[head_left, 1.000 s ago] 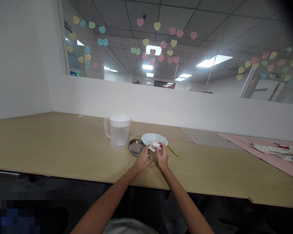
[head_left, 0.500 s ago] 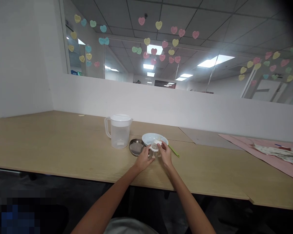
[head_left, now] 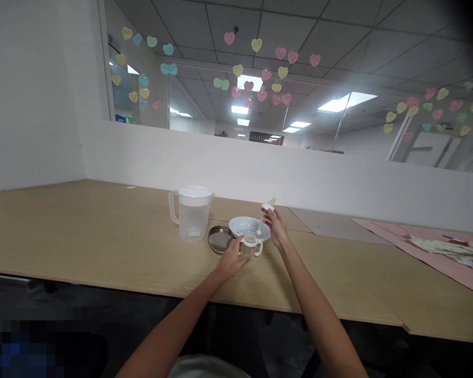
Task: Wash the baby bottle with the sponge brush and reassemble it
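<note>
My left hand (head_left: 232, 258) is closed around the left side of a clear baby bottle (head_left: 248, 251) with a white collar and white side handles. The bottle stands upright with its top open. Raised to the right, my right hand (head_left: 276, 224) grips a white bottle cap (head_left: 267, 206) with a clear nipple on top. From the cap a thin straw with a white weighted end (head_left: 259, 231) hangs down in front of the bowl. Behind the bottle sits a pale blue-white bowl (head_left: 236, 223). A round metal dish (head_left: 219, 239) lies just left of it.
A translucent lidded pitcher (head_left: 194, 215) stands on the wooden table (head_left: 102, 236), left of the dish. At the far right lies a pink cloth (head_left: 402, 239) with patterned fabric (head_left: 437, 245) on it. Behind the table rises a white wall (head_left: 150, 157) below a window.
My right hand has lifted the cap with its straw off the bottle, moving up and to the right. My left hand stays at the bottle.
</note>
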{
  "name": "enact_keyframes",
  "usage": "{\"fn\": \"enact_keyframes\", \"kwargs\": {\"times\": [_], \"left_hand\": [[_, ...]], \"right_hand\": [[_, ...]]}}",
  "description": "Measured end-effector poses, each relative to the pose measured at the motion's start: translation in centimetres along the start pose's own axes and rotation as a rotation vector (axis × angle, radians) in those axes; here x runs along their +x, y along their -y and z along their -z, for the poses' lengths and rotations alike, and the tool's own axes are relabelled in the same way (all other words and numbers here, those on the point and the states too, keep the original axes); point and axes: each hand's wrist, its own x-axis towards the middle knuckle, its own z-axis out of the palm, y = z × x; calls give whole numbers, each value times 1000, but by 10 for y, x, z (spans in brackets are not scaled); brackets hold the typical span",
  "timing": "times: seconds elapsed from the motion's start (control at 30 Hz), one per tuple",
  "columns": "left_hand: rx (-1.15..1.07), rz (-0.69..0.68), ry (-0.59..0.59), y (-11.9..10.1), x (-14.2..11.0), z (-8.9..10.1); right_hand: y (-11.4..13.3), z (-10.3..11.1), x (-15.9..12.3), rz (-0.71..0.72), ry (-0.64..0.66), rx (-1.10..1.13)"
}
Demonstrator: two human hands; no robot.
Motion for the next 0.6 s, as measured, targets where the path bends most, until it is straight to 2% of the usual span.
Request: {"fn": "enact_keyframes", "kwargs": {"times": [0.13, 0.27, 0.47, 0.6], "left_hand": [[14, -3, -1, 0, 0, 0], [13, -8, 1, -1, 0, 1], [-13, -23, 11, 0, 0, 1], [-17, -19, 2, -1, 0, 1]], "right_hand": [[-9, 5, 13, -31, -70, 4], [-24, 10, 20, -76, -109, 97], [-51, 17, 18, -125, -151, 106], [-59, 21, 16, -133, -160, 87]]}}
